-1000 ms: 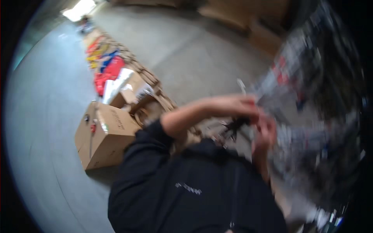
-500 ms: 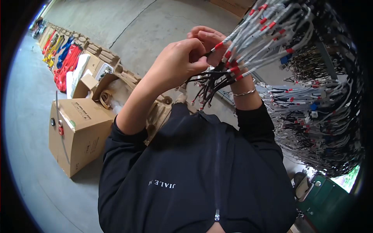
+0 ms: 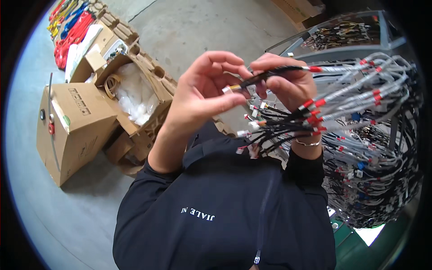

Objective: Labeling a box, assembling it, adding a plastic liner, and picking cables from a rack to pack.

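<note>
Head view: a dark long-sleeved top (image 3: 225, 211) is seen nearest, filling the lower middle, with both forearms raised from it. The left hand (image 3: 204, 96) is held up with its thumb pressed along the small yellowish connector end (image 3: 234, 88) of a single black cable (image 3: 270, 74), the other fingers being curled loosely above it. Just to the right of it, and touching the same cable, the right hand (image 3: 288, 85) is closed around the cable a little farther along, where a red band (image 3: 315, 69) marks the change to a grey sheath. A thin bracelet (image 3: 308, 143) is worn at the right wrist.

Below and to the right of the right hand, a bundle of black leads with small white plugs (image 3: 270, 130) is fanned out toward the left hand; whether it is gripped by the right hand's lower fingers cannot be told. Farther right of that hand, a large hanging mass of grey and black wire harnesses with red bands (image 3: 373, 135) is spread.

To the left of the left hand, an open cardboard box with white plastic wrapping inside (image 3: 130, 96) is set on the concrete floor (image 3: 193, 27), and a closed cardboard box (image 3: 74, 128) lies beyond it. Farther off, above and left of the left hand, red, blue and yellow items (image 3: 72, 29) are laid in a row. Beyond the right hand, a grey metal-framed rack holding more harnesses (image 3: 346, 33) is seen.
</note>
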Action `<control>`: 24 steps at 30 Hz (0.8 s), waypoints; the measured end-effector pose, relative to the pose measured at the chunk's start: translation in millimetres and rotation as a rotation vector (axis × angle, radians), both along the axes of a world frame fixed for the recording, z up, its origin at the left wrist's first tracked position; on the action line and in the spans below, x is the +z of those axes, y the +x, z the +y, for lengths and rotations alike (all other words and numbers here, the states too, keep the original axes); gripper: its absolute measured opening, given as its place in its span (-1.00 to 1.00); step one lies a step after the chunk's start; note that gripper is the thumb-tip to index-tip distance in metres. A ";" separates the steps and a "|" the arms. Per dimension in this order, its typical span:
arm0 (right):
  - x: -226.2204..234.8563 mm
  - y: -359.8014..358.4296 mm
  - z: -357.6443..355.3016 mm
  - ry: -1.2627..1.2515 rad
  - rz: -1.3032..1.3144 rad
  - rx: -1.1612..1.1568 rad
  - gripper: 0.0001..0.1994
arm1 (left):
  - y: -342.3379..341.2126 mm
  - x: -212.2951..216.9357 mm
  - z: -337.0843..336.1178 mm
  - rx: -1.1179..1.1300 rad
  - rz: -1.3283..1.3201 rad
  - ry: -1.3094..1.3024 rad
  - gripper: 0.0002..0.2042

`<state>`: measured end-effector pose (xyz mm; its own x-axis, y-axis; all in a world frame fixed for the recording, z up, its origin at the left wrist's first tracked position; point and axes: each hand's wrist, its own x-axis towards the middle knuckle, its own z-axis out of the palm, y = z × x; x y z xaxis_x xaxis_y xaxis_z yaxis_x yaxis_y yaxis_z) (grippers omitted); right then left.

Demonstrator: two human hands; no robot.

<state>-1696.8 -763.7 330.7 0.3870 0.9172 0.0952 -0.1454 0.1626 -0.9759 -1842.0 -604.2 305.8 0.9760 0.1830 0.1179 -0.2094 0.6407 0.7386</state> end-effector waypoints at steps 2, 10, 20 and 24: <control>3.8 -0.9 6.2 -0.006 0.025 0.033 -0.75 | -8.1 -8.7 -2.8 -0.003 -0.060 -0.036 -0.52; 11.8 1.3 26.1 -0.044 -0.066 0.093 -0.78 | -21.9 -21.2 -7.2 0.255 -0.120 0.232 -0.54; 3.7 -8.9 21.3 -0.021 0.081 -0.013 -0.80 | -31.1 -30.0 -10.3 0.481 -0.168 0.635 -0.72; 0.3 -7.4 22.6 -0.010 0.074 0.023 -0.82 | -30.4 -23.5 -19.5 0.598 -0.024 0.538 -0.70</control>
